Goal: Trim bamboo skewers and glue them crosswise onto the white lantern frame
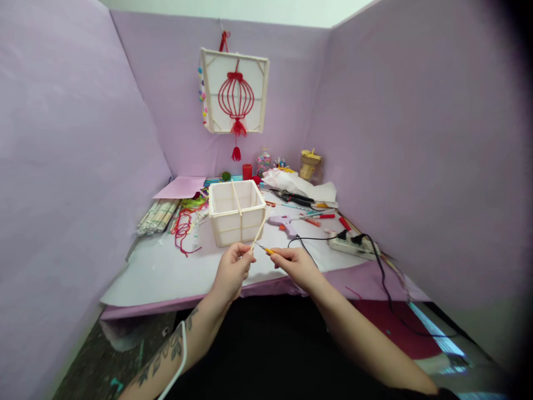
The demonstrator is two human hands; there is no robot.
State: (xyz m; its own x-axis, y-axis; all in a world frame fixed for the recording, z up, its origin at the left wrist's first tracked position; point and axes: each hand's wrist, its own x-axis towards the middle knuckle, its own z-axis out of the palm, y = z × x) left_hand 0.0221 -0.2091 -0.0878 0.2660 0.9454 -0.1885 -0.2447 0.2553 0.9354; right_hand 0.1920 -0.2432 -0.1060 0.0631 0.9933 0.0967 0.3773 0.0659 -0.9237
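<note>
My left hand, at the table's front, is closed around the lower end of a thin pale wooden stick that slants up to the right. In my right hand is a craft knife with a yellow handle, pinched between thumb and fingers. Its thin metal tip points left, close to the stick; whether they touch I cannot tell. Just beyond both hands stands a white box-shaped lantern frame, its top uncovered, with a stick across the top. The stick's upper end overlaps the box's right edge in view.
A lilac glue gun lies right of the box, near a power strip with black cords. Black-handled pliers sit behind it. Red cords and bundled sticks lie left. A finished lantern hangs above.
</note>
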